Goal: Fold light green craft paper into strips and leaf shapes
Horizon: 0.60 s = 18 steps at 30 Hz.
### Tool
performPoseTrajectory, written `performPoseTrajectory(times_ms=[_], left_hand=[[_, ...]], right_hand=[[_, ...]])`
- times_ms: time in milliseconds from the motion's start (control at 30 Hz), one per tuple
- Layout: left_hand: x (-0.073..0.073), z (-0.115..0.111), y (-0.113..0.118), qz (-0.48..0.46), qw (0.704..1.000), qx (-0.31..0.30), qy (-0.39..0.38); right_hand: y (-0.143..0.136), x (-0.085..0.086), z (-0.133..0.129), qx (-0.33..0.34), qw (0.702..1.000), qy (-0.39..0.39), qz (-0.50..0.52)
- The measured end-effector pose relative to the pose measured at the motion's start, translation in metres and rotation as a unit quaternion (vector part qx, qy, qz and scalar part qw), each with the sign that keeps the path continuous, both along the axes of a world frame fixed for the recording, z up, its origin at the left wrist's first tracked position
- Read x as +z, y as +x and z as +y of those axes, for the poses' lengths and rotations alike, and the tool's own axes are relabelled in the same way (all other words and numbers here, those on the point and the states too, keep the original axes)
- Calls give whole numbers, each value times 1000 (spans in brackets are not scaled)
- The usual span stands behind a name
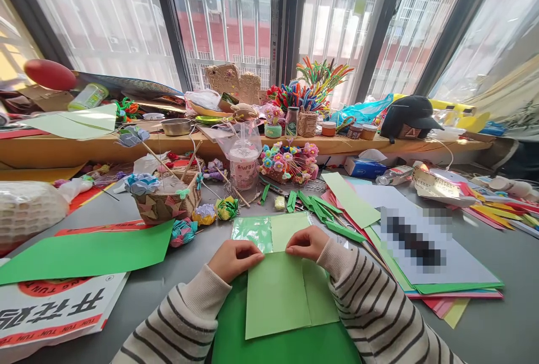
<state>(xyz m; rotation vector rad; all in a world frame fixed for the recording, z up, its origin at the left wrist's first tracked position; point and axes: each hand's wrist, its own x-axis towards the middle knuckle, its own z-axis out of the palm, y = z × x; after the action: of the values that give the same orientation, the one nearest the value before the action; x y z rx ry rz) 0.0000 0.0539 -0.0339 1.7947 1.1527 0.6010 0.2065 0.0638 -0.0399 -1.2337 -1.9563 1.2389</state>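
Over the grey tabletop [517,257], left hand [236,257] and right hand [309,243] pinch light-green paper [275,296] along its far edge; probably light, easily creased, best edge-held.

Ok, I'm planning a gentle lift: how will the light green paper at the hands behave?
The light green paper is probably light and floppy, since its edges look thin. It may bend first along the line down its right part, possibly a crease. It could slide on the smooth-looking green surface beneath.
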Motion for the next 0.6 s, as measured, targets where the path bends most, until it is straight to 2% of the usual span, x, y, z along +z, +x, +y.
performPoseTrajectory(times_ms=[167,233,333,467,600], left_hand=[[0,2,-7,-24,999,10,-25],[-2,3,-7,-31,999,11,-34],[-5,3,-4,-41,998,8,-45],[-5,0,2,-37,998,-5,-47],[-1,-1,3,-48,997,3,-53]], right_hand=[[16,2,7,-11,995,-75,64],[19,3,9,-43,993,-78,83],[15,4,8,-76,991,-44,105],[-2,0,0,13,998,1,66],[-10,-5,-3,13,1000,10,14]])
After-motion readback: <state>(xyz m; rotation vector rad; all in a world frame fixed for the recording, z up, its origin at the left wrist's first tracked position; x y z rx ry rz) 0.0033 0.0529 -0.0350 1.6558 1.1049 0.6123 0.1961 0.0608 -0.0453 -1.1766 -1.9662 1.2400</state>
